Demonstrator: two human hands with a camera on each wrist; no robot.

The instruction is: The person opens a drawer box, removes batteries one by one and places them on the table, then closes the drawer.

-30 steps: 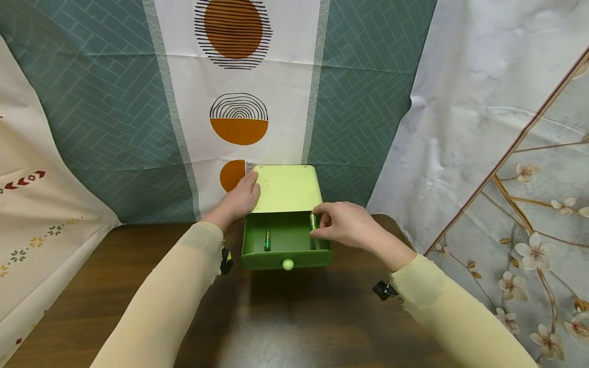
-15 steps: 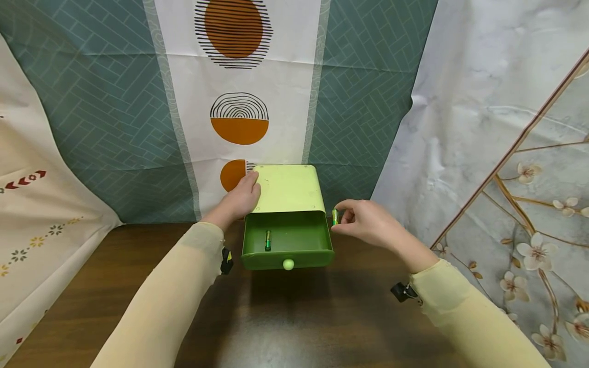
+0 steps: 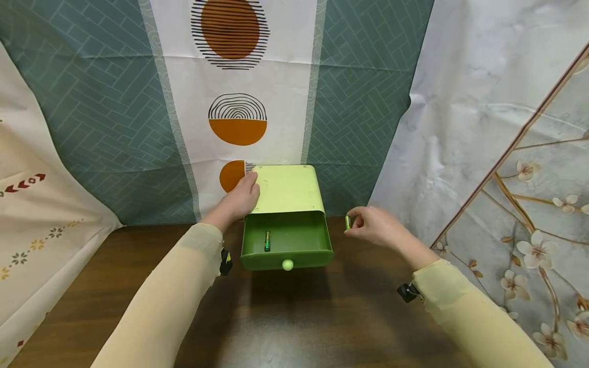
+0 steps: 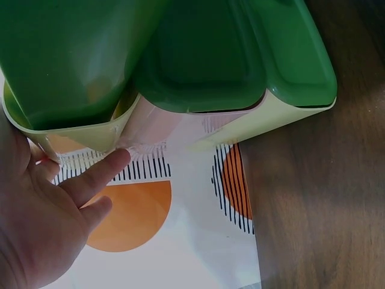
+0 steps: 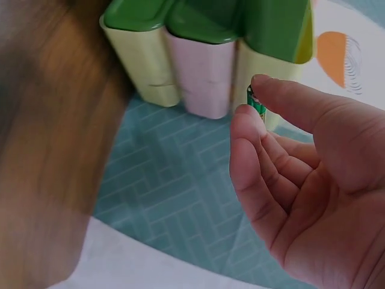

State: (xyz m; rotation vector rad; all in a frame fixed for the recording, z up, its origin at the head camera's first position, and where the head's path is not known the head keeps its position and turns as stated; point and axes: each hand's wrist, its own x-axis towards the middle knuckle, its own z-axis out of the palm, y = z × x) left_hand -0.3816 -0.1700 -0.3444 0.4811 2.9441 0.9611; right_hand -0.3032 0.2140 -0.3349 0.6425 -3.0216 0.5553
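A small drawer unit [image 3: 289,189] with a pale green top stands on the table, its upper green drawer [image 3: 299,259] pulled out. A green battery [image 3: 267,240] lies in the left part of that drawer. My left hand [image 3: 241,197] rests against the left side and top edge of the unit; in the left wrist view its fingers are extended. My right hand [image 3: 375,224] pinches another green battery [image 3: 347,222] between thumb and fingertips, to the right of the unit and apart from it.
Below the open drawer, the wrist views show a pink unit [image 5: 203,72] and a second pale green one [image 5: 147,66], their green drawers pushed in. Patterned cloth [image 3: 368,102] hangs behind. The brown wooden table [image 3: 285,327] extends in front.
My right hand has lifted the battery from the right side of the drawer and carried it rightward, out past the unit. My left hand has stayed at the unit's left side.
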